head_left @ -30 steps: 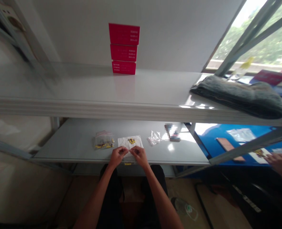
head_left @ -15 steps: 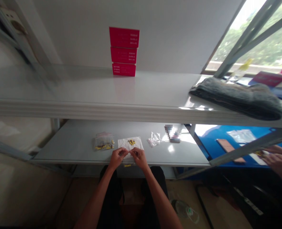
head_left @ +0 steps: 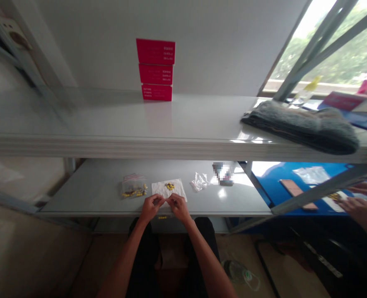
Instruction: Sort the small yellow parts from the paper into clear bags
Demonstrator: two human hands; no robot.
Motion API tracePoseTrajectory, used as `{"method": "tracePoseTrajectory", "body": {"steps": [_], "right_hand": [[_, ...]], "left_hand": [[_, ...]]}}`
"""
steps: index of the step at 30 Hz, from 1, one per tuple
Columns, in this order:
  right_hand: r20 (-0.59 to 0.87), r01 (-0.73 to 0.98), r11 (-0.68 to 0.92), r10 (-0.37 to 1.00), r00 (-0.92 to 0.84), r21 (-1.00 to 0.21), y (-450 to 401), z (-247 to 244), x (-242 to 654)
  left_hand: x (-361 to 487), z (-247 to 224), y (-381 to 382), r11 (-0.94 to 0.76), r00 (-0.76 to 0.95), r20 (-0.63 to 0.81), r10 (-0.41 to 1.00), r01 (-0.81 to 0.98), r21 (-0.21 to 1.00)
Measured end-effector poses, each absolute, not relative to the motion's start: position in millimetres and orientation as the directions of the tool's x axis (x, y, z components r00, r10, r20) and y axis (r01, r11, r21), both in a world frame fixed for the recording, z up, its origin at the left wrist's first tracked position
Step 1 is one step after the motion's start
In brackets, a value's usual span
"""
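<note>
My left hand [head_left: 151, 207] and my right hand [head_left: 177, 206] meet at the front edge of the lower shelf, fingertips pinched close together. Between them they hold the top of a small clear plastic bag [head_left: 162, 217], which hangs below the edge with a row of yellow pieces in it; its upper part is hard to make out. Just beyond my fingers a white paper sheet [head_left: 158, 189] lies flat, bearing a small heap of yellow and dark pieces [head_left: 170, 186]. To the left rests a clear zip bag [head_left: 134, 187] with similar pieces inside.
Crumpled clear bags [head_left: 200, 182] lie right of the paper. Above runs an upper shelf [head_left: 115, 120] with stacked red boxes [head_left: 156, 74] and a grey folded cloth [head_left: 301, 126]. At the right, a co-worker's hands [head_left: 357, 207] are over a blue table [head_left: 270, 186], beyond a metal frame.
The whole view has shifted slightly. My hands stay pinched together in front of the paper, with the yellow pieces still hanging below. The co-worker's hands have moved a little, showing more of their paper.
</note>
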State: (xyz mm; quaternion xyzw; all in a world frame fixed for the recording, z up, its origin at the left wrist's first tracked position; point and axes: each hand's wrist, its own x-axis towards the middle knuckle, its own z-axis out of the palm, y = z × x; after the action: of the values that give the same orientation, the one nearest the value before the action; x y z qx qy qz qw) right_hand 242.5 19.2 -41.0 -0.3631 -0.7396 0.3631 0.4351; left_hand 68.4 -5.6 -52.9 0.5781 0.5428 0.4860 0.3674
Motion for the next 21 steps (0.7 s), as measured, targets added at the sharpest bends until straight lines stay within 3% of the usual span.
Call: {"method": "tracePoseTrajectory", "body": {"steps": [8,21], "right_hand": [[0.39,0.222,0.484,0.847,-0.362,-0.847,18,-35,242],[0.401,0.156,0.412,0.911,-0.099,-0.898,20,-44,244]], "left_hand": [[68,-50,-7,-0.137,-0.121,0.171,0.978,0.247,0.959],[61,-35,-14,-0.078,-0.207,0.116,0.972,0.183,0.98]]}}
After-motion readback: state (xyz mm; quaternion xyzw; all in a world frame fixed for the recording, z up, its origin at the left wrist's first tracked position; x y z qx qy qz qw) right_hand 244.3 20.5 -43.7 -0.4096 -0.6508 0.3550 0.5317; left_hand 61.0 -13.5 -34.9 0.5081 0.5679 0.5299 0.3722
